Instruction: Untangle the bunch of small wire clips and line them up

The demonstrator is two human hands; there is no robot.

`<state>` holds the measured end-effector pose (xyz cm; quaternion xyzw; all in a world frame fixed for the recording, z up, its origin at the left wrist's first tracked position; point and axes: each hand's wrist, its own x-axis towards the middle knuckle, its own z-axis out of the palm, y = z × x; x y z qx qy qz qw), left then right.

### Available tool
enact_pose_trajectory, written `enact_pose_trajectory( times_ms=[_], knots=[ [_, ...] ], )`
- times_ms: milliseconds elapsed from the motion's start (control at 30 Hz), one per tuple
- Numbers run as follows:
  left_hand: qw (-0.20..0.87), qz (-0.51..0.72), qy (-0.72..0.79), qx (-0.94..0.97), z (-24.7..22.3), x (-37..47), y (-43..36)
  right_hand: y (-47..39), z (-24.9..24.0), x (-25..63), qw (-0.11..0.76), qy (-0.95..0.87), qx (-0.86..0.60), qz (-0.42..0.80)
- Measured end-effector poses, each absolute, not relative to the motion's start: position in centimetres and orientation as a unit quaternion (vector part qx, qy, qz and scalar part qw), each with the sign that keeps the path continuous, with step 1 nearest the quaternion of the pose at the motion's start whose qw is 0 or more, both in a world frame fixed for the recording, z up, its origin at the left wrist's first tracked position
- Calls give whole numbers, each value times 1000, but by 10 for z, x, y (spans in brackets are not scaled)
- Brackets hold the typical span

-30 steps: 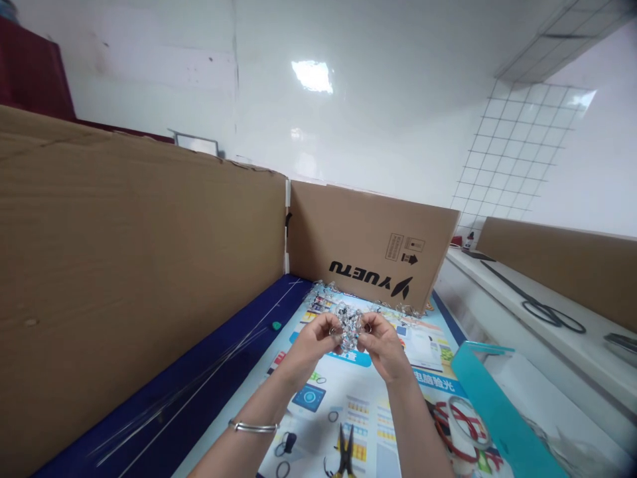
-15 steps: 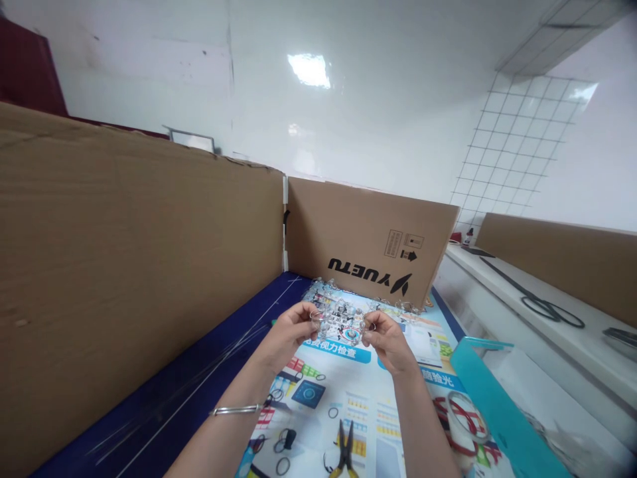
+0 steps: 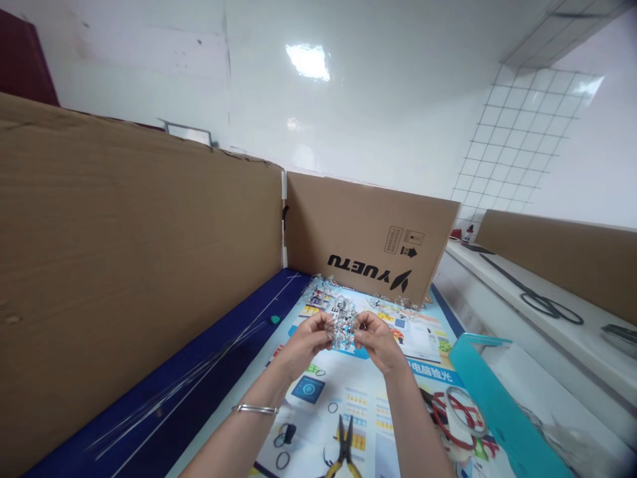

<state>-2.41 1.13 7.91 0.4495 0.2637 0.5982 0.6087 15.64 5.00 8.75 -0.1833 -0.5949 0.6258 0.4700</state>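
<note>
My left hand (image 3: 309, 338) and my right hand (image 3: 377, 337) face each other over the printed sheet. Between them they pinch a small openwork piece of thin silvery wire and clear bead-like bits (image 3: 342, 329), a hand gripping each side. Thumb and fingers are closed on both hands. Wire loops stick out near the fingertips; the exact form is too fine to make out. Beyond the hands, similar clear, glittering pieces (image 3: 321, 285) lie along the far end of the sheet. Pliers with yellow handles (image 3: 345, 441) rest between my forearms, jaws pointing away.
Cardboard panels stand at the left (image 3: 149, 265) and far end (image 3: 368, 232). Long thin wires (image 3: 184, 388) lie on the blue surface at left. Dark rings (image 3: 283, 460) dot the sheet. At right are wire coils (image 3: 460, 411), a teal box (image 3: 512, 405) and scissors (image 3: 545, 304) on a ledge.
My hands have drawn closer together, the left one moving right, and the wire piece between them looks narrower. A small green thing on the blue surface has come into fuller view.
</note>
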Motion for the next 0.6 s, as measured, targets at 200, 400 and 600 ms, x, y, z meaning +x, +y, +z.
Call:
enact_pose_trajectory(
  times_ms=[200, 400, 600],
  knots=[
    [587, 625, 260, 444, 80, -51, 20, 60, 79, 171, 482, -593, -184, 618],
    [586, 614, 257, 462, 83, -55, 18, 59, 81, 175, 471, -607, -184, 613],
    [567, 614, 252, 487, 92, -59, 12, 53, 97, 182, 446, -643, -193, 591]
  ],
)
